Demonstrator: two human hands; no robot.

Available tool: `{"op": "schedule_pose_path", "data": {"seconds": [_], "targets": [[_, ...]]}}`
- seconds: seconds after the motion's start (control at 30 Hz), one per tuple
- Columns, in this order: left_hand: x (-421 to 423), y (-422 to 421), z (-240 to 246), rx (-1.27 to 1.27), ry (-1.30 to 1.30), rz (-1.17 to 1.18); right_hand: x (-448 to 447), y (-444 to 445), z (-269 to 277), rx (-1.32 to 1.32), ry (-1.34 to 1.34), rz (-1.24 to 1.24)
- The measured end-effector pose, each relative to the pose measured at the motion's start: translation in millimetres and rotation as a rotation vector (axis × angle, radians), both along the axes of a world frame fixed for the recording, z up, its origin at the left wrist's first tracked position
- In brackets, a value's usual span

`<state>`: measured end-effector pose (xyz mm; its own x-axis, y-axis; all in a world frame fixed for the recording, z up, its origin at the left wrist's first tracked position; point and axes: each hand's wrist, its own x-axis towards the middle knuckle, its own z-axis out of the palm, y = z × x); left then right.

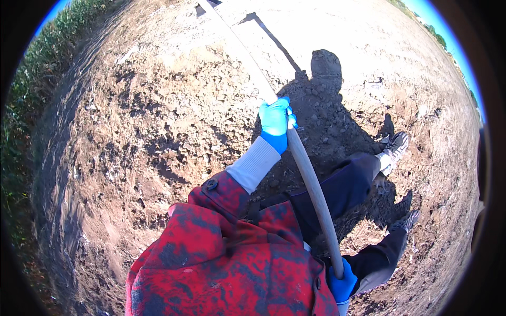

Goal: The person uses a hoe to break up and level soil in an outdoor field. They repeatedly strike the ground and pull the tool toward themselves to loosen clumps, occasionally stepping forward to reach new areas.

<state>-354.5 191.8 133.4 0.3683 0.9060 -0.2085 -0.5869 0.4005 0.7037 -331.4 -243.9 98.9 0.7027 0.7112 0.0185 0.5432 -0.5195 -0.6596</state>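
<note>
My left hand, in a blue glove, is closed around the middle of a long wooden hoe handle. Lower down, my right hand, gloved in blue too, grips the handle's near end. The shaft runs up and away to the top of the view, where part of a dark metal hoe blade shows beside it, cut off by the picture's edge. The shadow of the tool and of my body falls on the soil ahead.
Rough, cloddy dry soil spreads around me in bright sun. Dense green plants line the left side. My patterned shoes stand on the ground at the right. Distant trees show at the upper right.
</note>
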Motion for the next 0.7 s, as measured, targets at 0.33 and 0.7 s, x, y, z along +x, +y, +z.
{"op": "schedule_pose_path", "data": {"seconds": [0.33, 0.7], "targets": [[63.2, 48.2, -96.1, -0.174, 0.287, 0.070, 9.5, 38.1, 43.3, -0.064, 0.215, 0.069], [46.5, -76.0, -58.0, -0.272, 0.347, -0.050, 59.8, 38.4, 70.9, -0.360, 1.262, 0.092]]}}
